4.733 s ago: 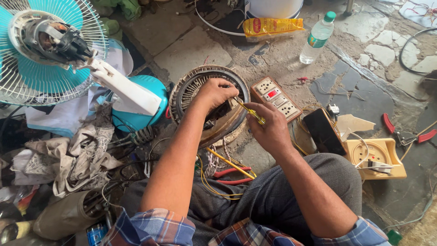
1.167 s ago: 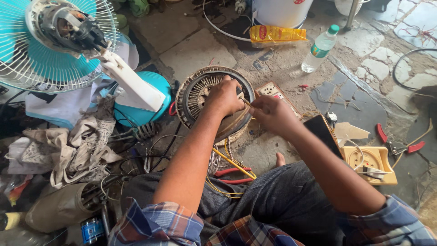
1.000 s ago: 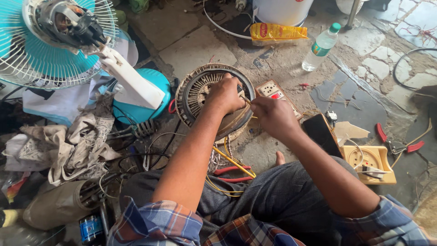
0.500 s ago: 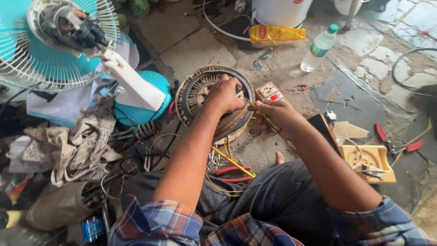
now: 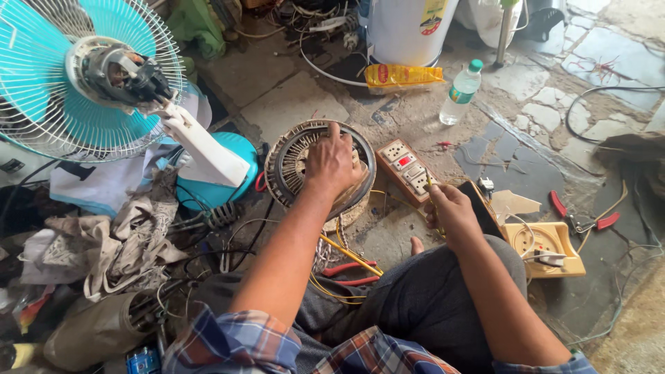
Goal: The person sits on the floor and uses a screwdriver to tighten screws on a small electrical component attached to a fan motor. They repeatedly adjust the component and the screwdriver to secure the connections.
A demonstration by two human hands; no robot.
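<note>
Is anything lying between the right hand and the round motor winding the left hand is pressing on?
Nothing solid. The left hand rests on the winding; the right hand is beside it, with only thin yellow wire and bare floor between.

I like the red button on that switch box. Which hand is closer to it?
The right hand. It sits just right of the switch box, pinching a thin yellow wire. The left hand lies farther off to the left, pressing on the round motor coil.
</note>
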